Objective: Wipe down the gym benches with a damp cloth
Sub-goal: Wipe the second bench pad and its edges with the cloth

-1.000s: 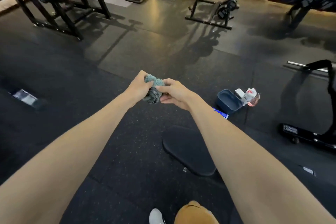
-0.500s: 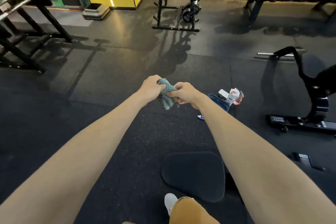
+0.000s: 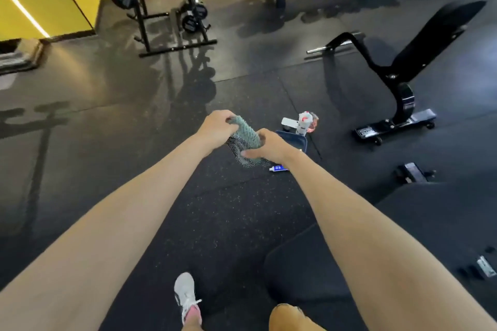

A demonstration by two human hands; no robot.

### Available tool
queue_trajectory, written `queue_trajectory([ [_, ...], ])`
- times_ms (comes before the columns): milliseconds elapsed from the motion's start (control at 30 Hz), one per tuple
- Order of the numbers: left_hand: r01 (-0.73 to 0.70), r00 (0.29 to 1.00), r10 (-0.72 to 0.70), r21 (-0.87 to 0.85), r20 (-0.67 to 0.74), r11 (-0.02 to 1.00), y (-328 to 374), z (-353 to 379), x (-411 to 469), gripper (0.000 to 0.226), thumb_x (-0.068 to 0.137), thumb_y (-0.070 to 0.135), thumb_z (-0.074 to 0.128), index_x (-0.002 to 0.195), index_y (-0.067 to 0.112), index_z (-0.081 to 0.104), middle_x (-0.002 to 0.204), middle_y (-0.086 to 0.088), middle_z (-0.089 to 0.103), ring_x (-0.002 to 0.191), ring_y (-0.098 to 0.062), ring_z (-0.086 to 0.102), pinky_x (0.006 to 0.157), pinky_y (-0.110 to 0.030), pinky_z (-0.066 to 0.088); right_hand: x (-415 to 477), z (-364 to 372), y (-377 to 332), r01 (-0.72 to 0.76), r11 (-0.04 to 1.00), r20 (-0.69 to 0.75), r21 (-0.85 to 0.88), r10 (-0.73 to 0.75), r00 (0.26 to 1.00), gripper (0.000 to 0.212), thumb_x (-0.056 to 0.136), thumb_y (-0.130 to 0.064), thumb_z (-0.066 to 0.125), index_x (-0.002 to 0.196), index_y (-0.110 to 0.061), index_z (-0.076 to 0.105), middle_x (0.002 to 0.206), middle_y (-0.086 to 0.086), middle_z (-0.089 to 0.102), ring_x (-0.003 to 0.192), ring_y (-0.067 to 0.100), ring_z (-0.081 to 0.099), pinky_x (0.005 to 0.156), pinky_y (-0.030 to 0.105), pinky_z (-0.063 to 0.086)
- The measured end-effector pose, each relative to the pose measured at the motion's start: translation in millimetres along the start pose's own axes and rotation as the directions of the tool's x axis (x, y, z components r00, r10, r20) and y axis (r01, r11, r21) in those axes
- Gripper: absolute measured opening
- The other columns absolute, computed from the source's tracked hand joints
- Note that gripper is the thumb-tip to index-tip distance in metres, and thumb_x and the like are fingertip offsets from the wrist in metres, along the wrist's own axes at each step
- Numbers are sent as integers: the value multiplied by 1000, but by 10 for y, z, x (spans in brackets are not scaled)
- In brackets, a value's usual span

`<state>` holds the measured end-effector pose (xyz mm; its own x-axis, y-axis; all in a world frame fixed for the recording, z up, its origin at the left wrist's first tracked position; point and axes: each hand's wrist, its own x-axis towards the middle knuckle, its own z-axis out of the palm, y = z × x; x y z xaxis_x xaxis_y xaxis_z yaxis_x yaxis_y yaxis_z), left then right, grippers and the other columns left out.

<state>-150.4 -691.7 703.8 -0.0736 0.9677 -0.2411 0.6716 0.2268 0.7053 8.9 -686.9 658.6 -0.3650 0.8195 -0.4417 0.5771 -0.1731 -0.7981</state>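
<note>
Both hands hold a teal, knobbly cloth [image 3: 246, 136] in the air in front of me. My left hand [image 3: 216, 126] grips its upper end and my right hand [image 3: 265, 145] grips its lower end, with a darker fold hanging below. Under my right arm lies a black bench pad [image 3: 304, 269], low at the bottom right. A second black bench [image 3: 419, 43] with a raised backrest stands at the right, on a wheeled base.
A dark blue basin [image 3: 295, 140], a white spray bottle [image 3: 304, 122] and a small tube [image 3: 278, 168] sit on the rubber floor beyond my hands. A weight-plate rack [image 3: 172, 8] stands at the back. My white shoe [image 3: 185, 295] is on the floor below.
The view has swung to the right and the incline bench has come into sight. My hands have spread a little and the cloth now stretches longer between them.
</note>
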Motion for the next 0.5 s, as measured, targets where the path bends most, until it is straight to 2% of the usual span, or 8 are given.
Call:
queue_trajectory([
  [100,-38,995,41,-26,92,999,-232,-169,226,18,90,11,58,108,7,62,107,-14,64,92,-26,61,65,-32,51,140,317,-69,-51,995,-138,87,63,988,44,76,-29,80,111,-11,61,106,2,67,96,20,63,87,37,53],
  [133,-45,992,50,-48,114,998,-310,-232,299,16,90,11,59,105,8,62,107,-15,63,93,-28,61,66,-35,54,176,422,-112,-70,994,-176,86,84,981,38,77,-30,80,105,-10,65,101,3,69,93,20,65,85,37,53],
  [200,-57,985,65,-56,162,997,-429,-383,411,15,91,13,58,105,8,60,108,-14,62,97,-28,61,67,-37,56,207,590,-211,-105,992,-252,73,120,960,24,80,-30,77,86,-12,64,81,-2,64,75,14,59,65,28,48],
  [267,-51,971,64,-61,232,997,-486,-497,541,19,94,17,55,110,8,57,112,-12,59,98,-25,59,65,-34,54,195,700,-296,-161,984,-360,73,176,916,27,83,-30,74,76,-13,54,67,-6,50,64,11,48,52,23,34],
  [333,-3,945,31,-85,327,996,-492,-561,634,19,97,19,51,111,8,54,112,-9,57,99,-23,59,73,-38,56,183,777,-308,-218,970,-462,106,243,853,35,85,-33,72,70,-13,48,63,-6,42,59,11,42,47,23,28],
  [433,8,903,36,-100,429,995,-467,-516,744,11,96,21,50,103,12,52,109,-7,57,101,-24,58,86,-46,54,135,784,-312,-283,941,-542,187,339,769,43,85,-34,73,62,-17,40,60,-4,42,57,13,42,46,27,29],
  [500,-71,895,93,-65,437,995,-426,-425,774,8,94,21,52,96,13,52,101,-7,58,95,-23,58,81,-43,55,107,737,-300,-328,922,-531,205,387,754,32,83,-32,74,72,-11,52,70,1,52,69,19,50,58,32,39],
])
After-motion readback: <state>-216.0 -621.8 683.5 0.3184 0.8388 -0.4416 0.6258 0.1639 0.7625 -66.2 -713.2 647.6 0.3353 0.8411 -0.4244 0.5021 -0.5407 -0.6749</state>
